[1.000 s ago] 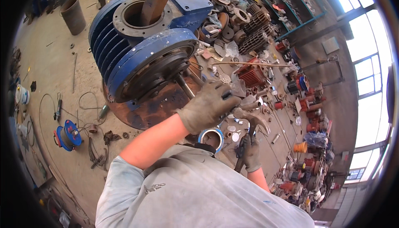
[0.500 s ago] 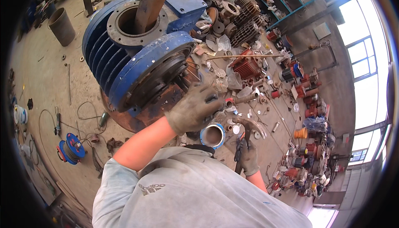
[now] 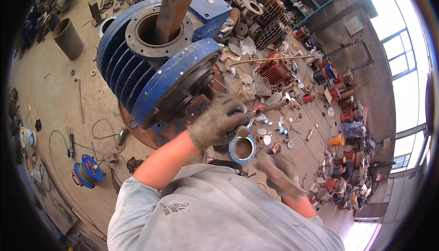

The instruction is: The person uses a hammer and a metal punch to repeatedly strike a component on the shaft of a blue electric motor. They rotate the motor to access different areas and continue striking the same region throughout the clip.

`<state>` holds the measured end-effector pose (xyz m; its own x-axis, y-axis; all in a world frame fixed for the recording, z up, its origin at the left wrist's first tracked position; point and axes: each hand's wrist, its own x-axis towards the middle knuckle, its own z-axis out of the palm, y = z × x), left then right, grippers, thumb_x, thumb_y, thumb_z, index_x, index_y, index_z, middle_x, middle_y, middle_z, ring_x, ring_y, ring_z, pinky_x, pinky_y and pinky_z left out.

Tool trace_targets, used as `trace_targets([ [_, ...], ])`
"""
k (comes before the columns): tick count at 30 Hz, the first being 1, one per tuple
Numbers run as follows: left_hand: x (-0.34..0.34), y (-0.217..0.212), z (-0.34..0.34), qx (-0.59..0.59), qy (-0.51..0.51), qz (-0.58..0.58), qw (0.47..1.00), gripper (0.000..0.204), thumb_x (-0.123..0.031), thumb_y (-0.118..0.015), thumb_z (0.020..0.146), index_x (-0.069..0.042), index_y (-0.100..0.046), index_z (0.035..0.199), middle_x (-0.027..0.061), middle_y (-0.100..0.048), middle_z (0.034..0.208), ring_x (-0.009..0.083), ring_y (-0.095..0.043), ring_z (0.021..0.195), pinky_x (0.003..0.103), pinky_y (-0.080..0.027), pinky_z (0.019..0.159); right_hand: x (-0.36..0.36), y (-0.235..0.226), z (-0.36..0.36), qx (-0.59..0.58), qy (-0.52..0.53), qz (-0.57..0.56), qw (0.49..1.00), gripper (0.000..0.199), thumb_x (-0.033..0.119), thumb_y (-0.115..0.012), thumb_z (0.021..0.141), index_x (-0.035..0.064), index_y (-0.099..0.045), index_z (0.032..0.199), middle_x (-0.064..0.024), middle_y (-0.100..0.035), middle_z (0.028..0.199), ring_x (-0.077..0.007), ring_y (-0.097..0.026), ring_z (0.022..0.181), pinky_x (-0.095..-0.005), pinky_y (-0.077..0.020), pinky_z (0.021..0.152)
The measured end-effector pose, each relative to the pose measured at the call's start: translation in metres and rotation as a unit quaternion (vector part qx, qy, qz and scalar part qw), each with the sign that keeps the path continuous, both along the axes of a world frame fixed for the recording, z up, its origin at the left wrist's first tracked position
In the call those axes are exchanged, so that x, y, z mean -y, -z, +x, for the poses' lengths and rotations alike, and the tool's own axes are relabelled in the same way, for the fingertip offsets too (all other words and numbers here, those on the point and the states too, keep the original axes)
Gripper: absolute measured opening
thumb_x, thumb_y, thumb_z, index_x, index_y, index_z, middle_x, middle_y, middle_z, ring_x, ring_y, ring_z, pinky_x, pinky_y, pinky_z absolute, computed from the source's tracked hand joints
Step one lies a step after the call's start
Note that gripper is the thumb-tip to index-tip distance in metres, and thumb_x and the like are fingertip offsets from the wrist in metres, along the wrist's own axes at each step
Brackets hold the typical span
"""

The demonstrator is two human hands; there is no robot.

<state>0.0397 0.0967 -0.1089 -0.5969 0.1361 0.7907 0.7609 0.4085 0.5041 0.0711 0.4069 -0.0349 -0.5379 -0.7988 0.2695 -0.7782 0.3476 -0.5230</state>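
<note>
At centre, your gloved left hand (image 3: 219, 124) curls shut around a small metal part (image 3: 242, 131), at 5 o'clock from the blue motor housing (image 3: 155, 63); keep it steady. Right hand (image 3: 280, 174) is blurred, grip indiscernible.

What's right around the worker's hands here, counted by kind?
Gloved hands: 2, left hand and right hand
Big blue motor housing: 1
Blue-rimmed ring: 1
Rusty bar standing in the housing: 1
Total: 5
</note>
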Motion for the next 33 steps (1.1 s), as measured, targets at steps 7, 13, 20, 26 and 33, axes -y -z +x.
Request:
trace_targets([
  [7, -0.002, 0.021, -0.009, 0.008, -0.008, 0.04, 0.999, 0.04, -0.013, -0.086, 0.078, -0.013, -0.071, 0.116, 0.0113, -0.067, 0.117, 0.0373, -0.064, 0.111, 0.051, -0.048, 0.101, 0.007, -0.045, 0.005, 0.001, 0.05, 0.052, 0.997, 0.014, 0.017, -0.076, 0.084, 0.0068, -0.068, 0.078, -0.0107, -0.061, 0.067, -0.0316, -0.06, 0.055, -0.0445, -0.0467, 0.055],
  [13, -0.011, -0.005, -0.003, 0.01, -0.022, 0.03, 0.999, 0.039, -0.009, -0.081, 0.077, -0.011, -0.069, 0.114, 0.0115, -0.063, 0.11, 0.0379, -0.062, 0.114, 0.054, -0.046, 0.101, 0.026, -0.069, 0.013, -0.008, 0.197, 0.147, 0.969, 0.003, 0.008, -0.075, 0.079, 0.0079, -0.072, 0.081, -0.0111, -0.064, 0.069, -0.0311, -0.064, 0.059, -0.0438, -0.0471, 0.056],
  [20, -0.002, -0.001, -0.005, 0.009, -0.028, 0.015, 0.999, 0.043, -0.008, -0.082, 0.074, -0.011, -0.07, 0.116, 0.0126, -0.064, 0.113, 0.039, -0.062, 0.114, 0.054, -0.046, 0.102, 0.001, -0.053, -0.004, -0.084, 0.201, 0.135, 0.967, 0.018, 0.015, -0.066, 0.1, 0.0046, -0.071, 0.087, -0.0129, -0.063, 0.067, -0.0289, -0.063, 0.057, -0.0418, -0.0469, 0.053],
  [26, -0.002, 0.002, -0.008, -0.003, -0.028, 0.034, 0.999, 0.044, -0.011, -0.083, 0.073, -0.01, -0.069, 0.115, 0.0132, -0.064, 0.111, 0.0392, -0.063, 0.111, 0.052, -0.047, 0.1, -0.023, -0.047, -0.014, 0.034, -0.006, -0.043, 0.998, 0.009, 0.014, -0.076, 0.09, 0.0067, -0.072, 0.086, -0.0097, -0.063, 0.073, -0.0281, -0.063, 0.063, -0.0429, -0.0485, 0.061],
  [33, -0.003, -0.006, -0.01, -0.007, -0.003, 0.009, 1.0, 0.041, -0.012, -0.083, 0.079, -0.01, -0.069, 0.117, 0.0119, -0.064, 0.103, 0.0379, -0.063, 0.099, 0.051, -0.05, 0.091, 0.021, -0.059, -0.015, -0.096, 0.051, 0.119, 0.987, 0.018, 0.002, -0.064, 0.092, 0.0031, -0.075, 0.107, -0.0097, -0.066, 0.078, -0.0264, -0.066, 0.064, -0.0397, -0.0512, 0.059],
])
